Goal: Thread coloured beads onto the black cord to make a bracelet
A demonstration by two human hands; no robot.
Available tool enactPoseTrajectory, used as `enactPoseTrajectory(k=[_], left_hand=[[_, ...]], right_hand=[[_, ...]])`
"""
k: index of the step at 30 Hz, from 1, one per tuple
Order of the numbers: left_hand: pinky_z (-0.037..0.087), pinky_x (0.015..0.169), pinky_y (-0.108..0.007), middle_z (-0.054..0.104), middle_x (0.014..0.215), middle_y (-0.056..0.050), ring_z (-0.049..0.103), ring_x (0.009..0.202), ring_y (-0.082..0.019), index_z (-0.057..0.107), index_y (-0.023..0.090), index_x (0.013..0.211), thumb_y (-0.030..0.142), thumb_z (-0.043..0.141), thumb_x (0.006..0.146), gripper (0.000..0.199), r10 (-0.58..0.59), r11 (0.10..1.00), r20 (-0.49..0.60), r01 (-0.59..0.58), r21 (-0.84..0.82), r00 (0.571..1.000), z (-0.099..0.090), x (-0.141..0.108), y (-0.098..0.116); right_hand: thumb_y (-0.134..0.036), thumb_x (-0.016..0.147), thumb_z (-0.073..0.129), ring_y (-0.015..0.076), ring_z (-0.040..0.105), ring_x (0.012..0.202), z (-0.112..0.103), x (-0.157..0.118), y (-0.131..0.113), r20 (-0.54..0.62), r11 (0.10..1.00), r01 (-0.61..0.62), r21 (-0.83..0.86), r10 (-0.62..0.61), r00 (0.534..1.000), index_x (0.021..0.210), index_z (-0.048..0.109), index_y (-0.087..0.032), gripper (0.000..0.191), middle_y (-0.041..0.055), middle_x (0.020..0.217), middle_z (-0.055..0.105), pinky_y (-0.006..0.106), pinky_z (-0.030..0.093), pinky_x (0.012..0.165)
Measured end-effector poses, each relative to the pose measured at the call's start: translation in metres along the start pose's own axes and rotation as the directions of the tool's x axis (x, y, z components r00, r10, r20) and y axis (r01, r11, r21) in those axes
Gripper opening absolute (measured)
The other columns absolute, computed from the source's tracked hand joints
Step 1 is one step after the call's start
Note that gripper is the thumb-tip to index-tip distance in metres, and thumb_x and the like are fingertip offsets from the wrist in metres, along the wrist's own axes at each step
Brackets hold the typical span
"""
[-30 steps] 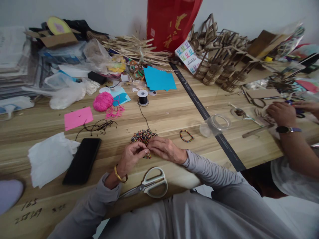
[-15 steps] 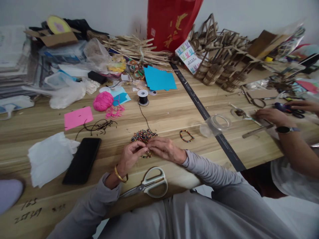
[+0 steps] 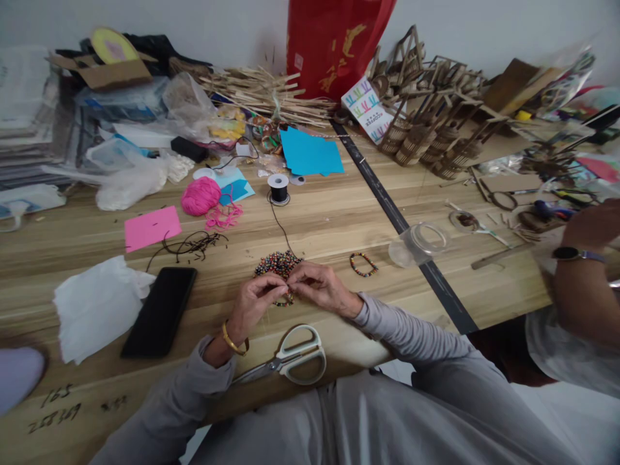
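My left hand and my right hand meet at the fingertips, both pinched on the cord of a beaded string. Part of that beaded string shows just below my fingers; the pinched end is too small to make out. Right behind my hands lies a pile of small multicoloured beads. Thin black cord runs from a white-rimmed spool of black cord down to the beads. A finished-looking beaded bracelet lies to the right. Scissors with cream handles rest in front of my hands.
A black phone and white tissue lie to the left, behind them a pink card, cord scraps and pink yarn. A clear tape roll lies right. A co-worker's arm is at far right.
My right fingers have shifted slightly, drawn more into a pinch against my left fingertips. The co-worker's hands have moved to the right, away from the wooden pieces.
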State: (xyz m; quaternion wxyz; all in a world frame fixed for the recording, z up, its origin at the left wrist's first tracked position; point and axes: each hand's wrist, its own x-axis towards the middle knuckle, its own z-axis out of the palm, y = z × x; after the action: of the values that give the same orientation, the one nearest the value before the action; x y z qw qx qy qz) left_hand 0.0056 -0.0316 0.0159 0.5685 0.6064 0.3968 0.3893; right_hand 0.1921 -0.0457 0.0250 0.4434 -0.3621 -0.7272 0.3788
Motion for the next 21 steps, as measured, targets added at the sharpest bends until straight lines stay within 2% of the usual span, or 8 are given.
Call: enactPoseTrajectory(k=[14,21], left_hand=[[0.050,0.065,-0.024,0.068,0.074,-0.005,0.061,0.069,-0.015,0.069,0.015,0.071,0.031,0.070,0.071,0.017,-0.045,0.998,-0.002,0.045,0.032,0.999,0.0007,0.0008,0.0009],[0.049,0.063,-0.023,0.068,0.072,-0.004,0.060,0.066,-0.014,0.069,0.014,0.072,0.031,0.071,0.069,0.017,-0.073,0.994,-0.041,0.075,0.073,0.997,0.0001,-0.0003,-0.0011]], right_hand=[[-0.028,0.087,0.057,0.0109,0.054,0.065,-0.0001,0.0000,0.0018,0.016,0.993,-0.110,0.032,0.110,0.994,0.085,0.065,-0.012,0.019,0.0055,0.079,0.062,0.021,0.042,0.058],[-0.033,0.085,0.060,0.0096,0.055,0.063,0.0004,-0.0001,-0.0015,0.026,0.977,-0.171,0.124,0.169,0.985,0.087,0.064,-0.011,0.022,0.0049,0.079,0.062,0.020,0.043,0.056]])
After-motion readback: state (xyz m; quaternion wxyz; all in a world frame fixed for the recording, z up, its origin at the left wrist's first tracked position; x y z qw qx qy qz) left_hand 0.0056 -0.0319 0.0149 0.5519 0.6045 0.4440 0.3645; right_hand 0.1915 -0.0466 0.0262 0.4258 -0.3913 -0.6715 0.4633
